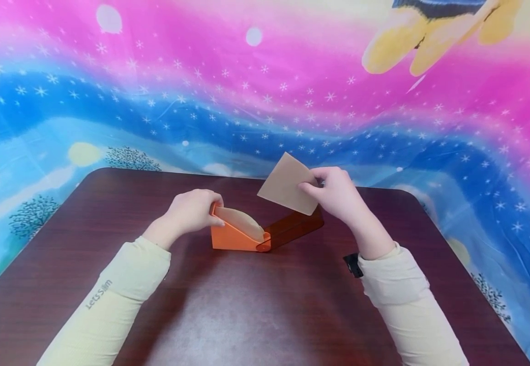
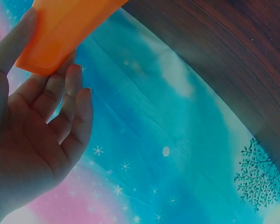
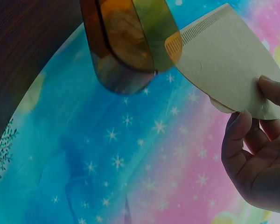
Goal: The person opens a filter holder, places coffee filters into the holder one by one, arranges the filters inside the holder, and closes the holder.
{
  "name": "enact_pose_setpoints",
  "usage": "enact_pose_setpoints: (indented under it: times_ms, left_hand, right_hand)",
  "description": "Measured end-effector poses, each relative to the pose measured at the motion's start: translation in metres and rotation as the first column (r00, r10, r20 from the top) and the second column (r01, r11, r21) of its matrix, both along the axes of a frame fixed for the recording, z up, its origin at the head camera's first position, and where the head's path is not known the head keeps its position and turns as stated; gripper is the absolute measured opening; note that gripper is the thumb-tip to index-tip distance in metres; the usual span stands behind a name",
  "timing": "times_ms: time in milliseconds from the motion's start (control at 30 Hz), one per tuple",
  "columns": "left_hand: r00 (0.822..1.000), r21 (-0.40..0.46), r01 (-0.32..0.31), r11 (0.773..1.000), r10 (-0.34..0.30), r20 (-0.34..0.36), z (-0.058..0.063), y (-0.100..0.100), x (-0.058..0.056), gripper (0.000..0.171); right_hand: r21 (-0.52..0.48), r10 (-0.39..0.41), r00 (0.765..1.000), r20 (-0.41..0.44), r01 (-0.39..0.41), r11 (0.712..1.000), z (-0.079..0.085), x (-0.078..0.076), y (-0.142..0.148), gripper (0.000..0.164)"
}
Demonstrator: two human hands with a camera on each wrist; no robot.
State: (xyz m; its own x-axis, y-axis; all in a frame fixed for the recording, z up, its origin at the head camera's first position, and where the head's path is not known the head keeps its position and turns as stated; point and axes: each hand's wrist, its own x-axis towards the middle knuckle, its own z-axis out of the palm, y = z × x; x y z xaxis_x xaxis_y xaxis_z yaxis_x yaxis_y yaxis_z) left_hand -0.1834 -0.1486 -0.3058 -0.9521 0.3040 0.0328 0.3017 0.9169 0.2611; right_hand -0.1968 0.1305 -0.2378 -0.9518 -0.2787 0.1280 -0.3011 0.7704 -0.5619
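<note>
An orange coffee filter box (image 1: 233, 239) stands on the table with its clear brown lid (image 1: 294, 230) swung out to the right. Tan filter papers (image 1: 243, 221) show inside its sloped opening. My left hand (image 1: 193, 209) grips the box's tall back edge between thumb and fingers; the left wrist view shows the orange wall (image 2: 70, 30) against them. Above the lid, my right hand (image 1: 338, 192) pinches a tan paper coffee filter (image 1: 285, 184) by one edge. Up close, the filter (image 3: 224, 60) has a crimped seam, and a second paper edge peeks out beneath it.
The dark wooden table (image 1: 283, 305) has rounded far corners. Behind it hangs a pink and blue snowflake-patterned cloth (image 1: 228, 101), close to the far edge. A small black item (image 1: 353, 265) sits at the right sleeve's cuff.
</note>
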Motion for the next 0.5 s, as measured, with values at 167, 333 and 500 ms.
enact_pose_setpoints:
  times_ms: [167, 333, 500]
  left_hand:
    - [1.000, 0.006, -0.006, 1.000, 0.006, 0.006, 0.000, 0.000, 0.001, 0.032]
    - [1.000, 0.010, -0.007, 1.000, 0.007, 0.003, -0.001, 0.000, 0.000, 0.032]
    - [1.000, 0.012, -0.011, 1.000, 0.011, 0.008, -0.002, 0.000, 0.000, 0.032]
  right_hand:
    - [0.001, 0.027, 1.000, 0.002, -0.027, 1.000, -0.005, -0.002, -0.010, 0.017]
    - [0.011, 0.045, 0.999, 0.023, -0.045, 0.999, -0.010, -0.003, -0.018, 0.016]
    - [0.043, 0.067, 0.997, 0.034, -0.068, 0.997, -0.017, -0.004, -0.028, 0.013]
